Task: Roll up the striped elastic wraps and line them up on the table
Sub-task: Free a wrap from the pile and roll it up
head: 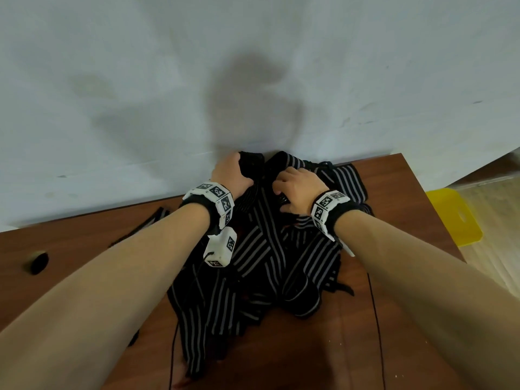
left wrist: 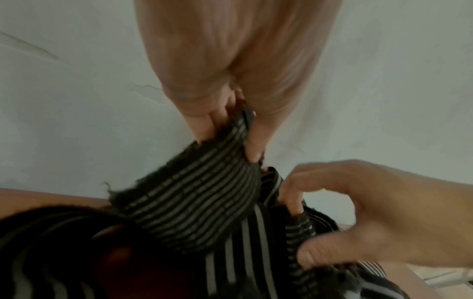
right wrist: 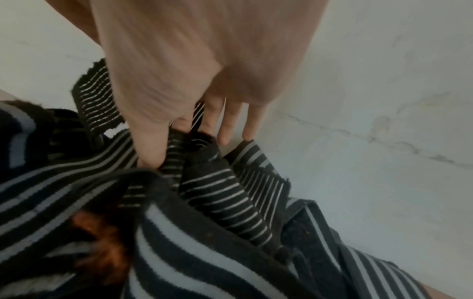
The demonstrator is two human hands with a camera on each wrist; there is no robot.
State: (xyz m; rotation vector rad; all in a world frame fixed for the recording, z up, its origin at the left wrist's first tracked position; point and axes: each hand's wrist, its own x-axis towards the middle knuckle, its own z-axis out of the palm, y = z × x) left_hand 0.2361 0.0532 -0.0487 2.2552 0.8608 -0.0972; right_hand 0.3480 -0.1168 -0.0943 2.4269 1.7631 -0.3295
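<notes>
Far left on the table [head: 84, 277], one striped strap [head: 153, 218] lies flat and loose, unrolled; no finished roll shows anywhere, so nothing is lined up yet. The left hand [head: 230, 171] pinches the end of one striped wrap [left wrist: 194, 202] between thumb and fingers, up by the wall [head: 253, 66]; the tangled pile of wraps [head: 267, 263] sprawls across the table's middle; the right hand [head: 298, 190] curls its thumb and forefinger into a fold of that pile, other fingers straight. My judgement: the work is barely started, one wrap being pulled free; all the rolling remains.
</notes>
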